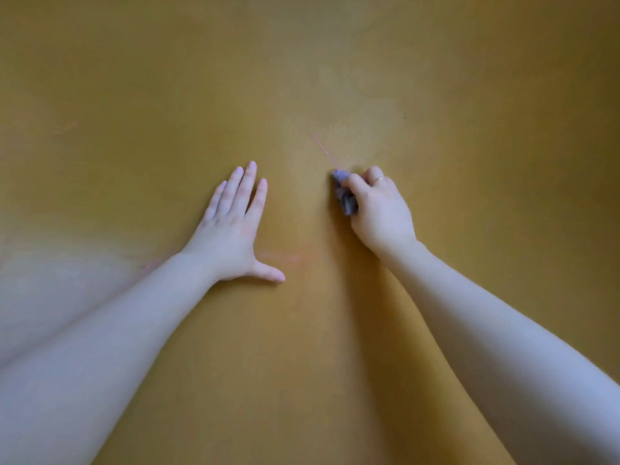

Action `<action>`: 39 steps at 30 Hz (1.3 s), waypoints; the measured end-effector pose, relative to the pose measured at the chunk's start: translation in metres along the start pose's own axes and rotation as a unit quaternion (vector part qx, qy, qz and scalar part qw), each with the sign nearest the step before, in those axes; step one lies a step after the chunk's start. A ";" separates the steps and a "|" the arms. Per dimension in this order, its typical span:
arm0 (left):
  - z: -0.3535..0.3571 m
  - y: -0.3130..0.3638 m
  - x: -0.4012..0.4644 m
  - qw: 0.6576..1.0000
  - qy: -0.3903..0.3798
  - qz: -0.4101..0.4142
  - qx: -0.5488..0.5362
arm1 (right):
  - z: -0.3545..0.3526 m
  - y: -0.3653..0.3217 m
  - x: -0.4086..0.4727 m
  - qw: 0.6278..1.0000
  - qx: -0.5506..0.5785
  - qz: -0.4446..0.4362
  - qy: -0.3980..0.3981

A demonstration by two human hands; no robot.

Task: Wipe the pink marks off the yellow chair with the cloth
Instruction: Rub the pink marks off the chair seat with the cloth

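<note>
We are in the wiping step: the right hand grips the bunched cloth on the yellow chair — just near of a pink mark. The left hand lies flat, fingers straight (a brace, we think). Next the cloth must rub far-left along the mark — another faint streak waits by the left thumb.

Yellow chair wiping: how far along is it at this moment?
Partway, at best. A paler, smudged patch on the smooth yellow chair surface may already be wiped. In hand: the right hand grips a crumpled grey cloth at the lower end of a thin pink diagonal line. Left: that line, a faint pink streak beside the flat left hand, and a mark far left.
</note>
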State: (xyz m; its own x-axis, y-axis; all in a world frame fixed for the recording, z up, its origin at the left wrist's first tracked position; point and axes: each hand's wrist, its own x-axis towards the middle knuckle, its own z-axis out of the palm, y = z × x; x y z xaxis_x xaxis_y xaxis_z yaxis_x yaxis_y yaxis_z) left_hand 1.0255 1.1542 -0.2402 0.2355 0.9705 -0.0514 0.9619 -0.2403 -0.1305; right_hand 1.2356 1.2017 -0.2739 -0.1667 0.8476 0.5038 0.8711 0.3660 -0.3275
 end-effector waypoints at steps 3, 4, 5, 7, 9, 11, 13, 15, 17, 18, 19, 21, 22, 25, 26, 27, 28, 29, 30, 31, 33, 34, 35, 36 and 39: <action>-0.010 -0.010 0.020 1.000 -0.002 0.001 0.022 | -0.017 0.029 0.031 0.990 -0.009 0.099 0.102; -0.011 -0.012 0.025 0.999 -0.006 0.006 0.038 | -0.017 0.030 0.036 0.984 -0.001 0.125 0.130; -0.011 -0.014 0.030 0.998 -0.012 0.012 0.056 | -0.012 0.025 0.039 0.977 0.011 0.153 0.150; -0.007 -0.016 0.034 0.996 -0.020 0.020 0.084 | 0.004 0.004 0.038 0.968 0.028 0.184 0.170; -0.004 -0.017 0.036 0.995 -0.015 0.023 0.092 | 0.025 -0.023 0.027 0.976 0.012 0.143 0.163; -0.003 -0.017 0.036 0.995 -0.001 0.025 0.094 | 0.040 -0.046 0.012 0.987 -0.010 0.086 0.136; -0.003 -0.016 0.035 0.995 0.006 0.023 0.098 | 0.046 -0.056 0.002 0.994 -0.019 0.023 0.104; -0.003 -0.015 0.034 0.994 0.008 0.019 0.107 | 0.038 -0.057 -0.001 0.997 -0.017 -0.035 0.061; -0.004 -0.014 0.034 0.993 0.006 0.016 0.113 | 0.024 -0.047 0.008 0.999 -0.011 -0.027 0.029; -0.005 -0.014 0.033 0.993 0.003 0.016 0.113 | 0.018 -0.039 0.017 0.999 -0.009 0.009 0.032; -0.005 -0.015 0.033 0.993 0.001 0.016 0.113 | 0.011 -0.030 0.028 0.997 -0.003 0.057 0.055; -0.005 -0.016 0.032 0.994 -0.001 0.017 0.111 | -0.006 -0.013 0.052 0.978 0.004 0.163 0.133; -0.004 -0.016 0.033 0.994 0.000 0.018 0.110 | -0.013 -0.006 0.062 0.963 0.014 0.205 0.173; -0.002 -0.017 0.034 0.994 0.003 0.020 0.110 | -0.018 0.006 0.079 0.920 0.064 0.298 0.246; -0.002 -0.018 0.034 0.994 0.003 0.020 0.110 | -0.014 0.002 0.080 0.911 0.070 0.309 0.263; -0.001 -0.018 0.034 0.994 0.004 0.020 0.109 | -0.007 -0.006 0.078 0.911 0.073 0.300 0.274; -0.001 -0.018 0.035 0.994 0.006 0.019 0.108 | 0.002 -0.017 0.073 0.920 0.079 0.266 0.277; -0.001 -0.018 0.035 0.994 0.008 0.018 0.106 | 0.013 -0.030 0.065 0.936 0.085 0.215 0.266; -0.001 -0.016 0.035 0.994 0.009 0.017 0.105 | 0.023 -0.044 0.055 0.953 0.089 0.161 0.241; -0.002 -0.015 0.034 0.994 0.010 0.014 0.104 | 0.033 -0.055 0.045 0.966 0.089 0.114 0.213; -0.006 -0.013 0.030 0.995 0.005 0.006 0.101 | 0.041 -0.070 0.029 0.984 0.084 0.049 0.152; -0.009 -0.012 0.028 0.995 0.000 0.004 0.097 | 0.038 -0.073 0.027 0.989 0.079 0.033 0.119; -0.011 -0.012 0.027 0.996 -0.003 0.005 0.091 | 0.032 -0.073 0.028 0.994 0.066 0.024 0.087; -0.014 -0.013 0.026 0.996 -0.004 0.008 0.086 | 0.024 -0.070 0.033 0.997 0.042 0.017 0.056; -0.025 -0.019 0.022 0.996 0.000 0.018 0.084 | 0.001 -0.047 0.055 0.996 0.007 0.043 0.073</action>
State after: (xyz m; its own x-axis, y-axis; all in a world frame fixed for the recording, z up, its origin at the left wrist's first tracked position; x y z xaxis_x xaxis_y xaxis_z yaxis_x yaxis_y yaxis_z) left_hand 1.0162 1.1806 -0.2139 0.2691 0.9613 -0.0587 0.9160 -0.2742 -0.2927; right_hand 1.1854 1.2316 -0.2317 -0.0219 0.8113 0.5843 0.8728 0.3006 -0.3847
